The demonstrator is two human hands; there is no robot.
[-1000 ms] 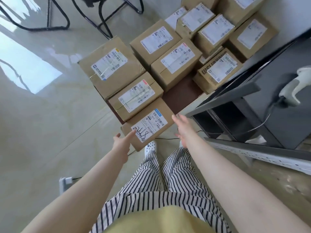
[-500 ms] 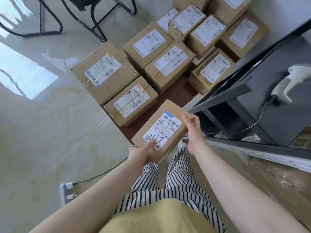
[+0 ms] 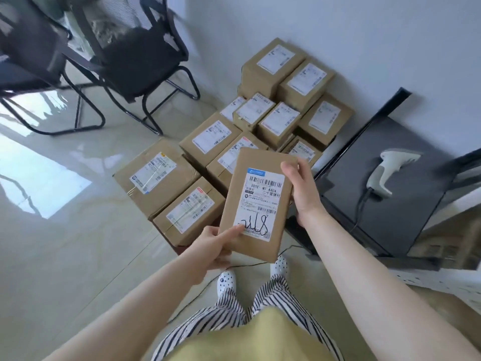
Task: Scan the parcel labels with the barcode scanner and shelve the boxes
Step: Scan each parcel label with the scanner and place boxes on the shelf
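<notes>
I hold a brown cardboard parcel (image 3: 256, 204) in the air in front of me, its white label with a barcode and black handwriting facing up. My left hand (image 3: 212, 246) grips its near left corner, thumb lying on the label. My right hand (image 3: 302, 188) grips its right edge. The white barcode scanner (image 3: 387, 170) lies on the dark shelf top (image 3: 406, 209) to the right, cable trailing off it, away from both hands. Several more labelled boxes (image 3: 208, 138) stand packed together on the floor beyond the held parcel.
Two black chairs (image 3: 135, 58) stand at the back left on the glossy tiled floor. A white wall runs behind the boxes. A thin cable (image 3: 197, 293) crosses the floor by my feet. A pale perforated rail (image 3: 442, 282) lies at the lower right.
Both hands reached the nearest box on the floor, took hold of it and lifted it up toward me. The view has tilted up, showing the chairs and wall.
</notes>
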